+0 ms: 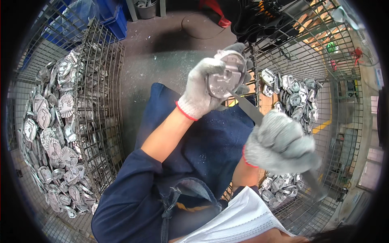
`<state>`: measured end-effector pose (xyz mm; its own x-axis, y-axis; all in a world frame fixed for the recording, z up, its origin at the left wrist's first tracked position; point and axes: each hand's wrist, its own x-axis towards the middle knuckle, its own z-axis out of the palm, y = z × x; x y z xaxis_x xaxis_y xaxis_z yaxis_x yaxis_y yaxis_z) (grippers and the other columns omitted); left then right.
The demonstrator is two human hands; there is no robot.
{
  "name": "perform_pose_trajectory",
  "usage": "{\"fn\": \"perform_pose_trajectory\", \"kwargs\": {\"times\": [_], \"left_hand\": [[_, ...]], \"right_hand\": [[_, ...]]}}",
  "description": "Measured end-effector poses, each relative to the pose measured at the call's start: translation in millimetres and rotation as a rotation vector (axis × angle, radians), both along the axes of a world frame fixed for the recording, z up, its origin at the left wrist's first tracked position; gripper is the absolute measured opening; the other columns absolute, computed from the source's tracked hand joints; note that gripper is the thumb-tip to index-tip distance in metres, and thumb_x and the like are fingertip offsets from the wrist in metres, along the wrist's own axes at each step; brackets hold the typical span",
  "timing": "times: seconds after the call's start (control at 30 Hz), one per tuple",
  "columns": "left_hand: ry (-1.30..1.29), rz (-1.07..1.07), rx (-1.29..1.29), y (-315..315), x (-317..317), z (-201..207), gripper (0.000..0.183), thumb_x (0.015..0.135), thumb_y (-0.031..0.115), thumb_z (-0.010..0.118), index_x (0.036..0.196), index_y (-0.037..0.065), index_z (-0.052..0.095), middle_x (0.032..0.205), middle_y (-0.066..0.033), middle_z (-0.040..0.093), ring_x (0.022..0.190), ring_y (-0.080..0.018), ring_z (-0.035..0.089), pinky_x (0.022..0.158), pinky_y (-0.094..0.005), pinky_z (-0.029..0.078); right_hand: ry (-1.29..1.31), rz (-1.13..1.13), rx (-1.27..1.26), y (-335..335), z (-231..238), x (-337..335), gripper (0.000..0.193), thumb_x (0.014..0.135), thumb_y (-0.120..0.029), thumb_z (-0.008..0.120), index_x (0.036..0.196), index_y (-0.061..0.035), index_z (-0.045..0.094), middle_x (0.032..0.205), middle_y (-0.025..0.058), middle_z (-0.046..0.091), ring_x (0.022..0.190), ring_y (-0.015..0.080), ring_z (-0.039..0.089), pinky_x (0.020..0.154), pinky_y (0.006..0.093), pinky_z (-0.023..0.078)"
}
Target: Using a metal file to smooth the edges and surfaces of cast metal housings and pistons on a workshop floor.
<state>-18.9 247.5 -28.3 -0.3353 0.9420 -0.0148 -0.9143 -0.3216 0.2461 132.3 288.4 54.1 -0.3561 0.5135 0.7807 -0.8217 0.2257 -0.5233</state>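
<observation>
Two grips on: left hand [202, 83] curls its fingers round the metal casting [226, 77], near the right wire cage [344, 77]'s left edge; right hand [279, 141] clenches the flat grey tool [249, 110], tip at the rim.

From where I stand, the widest way for a hand lies far and left of centre, above the scuffed grey-green floor [162, 67]. A steel-wire cage [91, 34] heaped with silvery metal castings [67, 105] walls off the left; a second steel-wire cage [344, 60] hems the right. Between the grey-gloved left hand [202, 79] and grey-gloved right hand [279, 139], a long flat grey metal blade [250, 110] slants across, barring a straight pass.
</observation>
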Motion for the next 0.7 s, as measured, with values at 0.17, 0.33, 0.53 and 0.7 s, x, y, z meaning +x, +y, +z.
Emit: {"fn": "perform_pose_trajectory", "kwargs": {"times": [0.17,0.33,0.53,0.7], "left_hand": [[-0.085,0.027,0.105,-1,11,8,0.069,0.082,0.031,0.059,0.143,-0.001,0.054,0.132,-0.0264,0.065,0.117,-0.0414,0.068,0.100,-0.0513,0.059],[0.034,0.031,0.094,3,3,4,0.072,0.084,0.035,0.059,0.148,0.003,0.050,0.132,-0.0255,0.066,0.118,-0.0448,0.068,0.101,-0.0590,0.057],[-0.159,-0.022,0.285,-1,2,2,0.065,0.086,0.029,0.063,0.145,0.003,0.053,0.125,-0.0216,0.069,0.110,-0.0420,0.070,0.095,-0.0614,0.059],[-0.138,-0.001,0.250,-4,-3,1,0.062,0.086,0.026,0.062,0.142,0.001,0.055,0.126,-0.0217,0.069,0.109,-0.0382,0.071,0.098,-0.0558,0.059]], "right_hand": [[-0.020,0.026,0.045,-9,29,12,0.063,0.112,-0.061,0.029,0.072,-0.0154,0.046,0.062,0.0000,0.045,0.047,0.0154,0.042,0.045,0.0296,0.039],[0.020,-0.255,0.040,-31,34,22,0.060,0.112,-0.051,0.031,0.062,-0.0199,0.032,0.053,-0.0057,0.034,0.041,0.0056,0.031,0.038,0.0217,0.031],[0.023,-0.156,-0.061,-18,28,18,0.061,0.111,-0.056,0.031,0.062,-0.0205,0.033,0.052,-0.0054,0.034,0.039,0.0065,0.031,0.040,0.0228,0.034],[0.012,-0.072,-0.082,-13,13,6,0.062,0.112,-0.059,0.028,0.064,-0.0207,0.035,0.053,-0.0044,0.035,0.039,0.0095,0.032,0.042,0.0270,0.037]]}}
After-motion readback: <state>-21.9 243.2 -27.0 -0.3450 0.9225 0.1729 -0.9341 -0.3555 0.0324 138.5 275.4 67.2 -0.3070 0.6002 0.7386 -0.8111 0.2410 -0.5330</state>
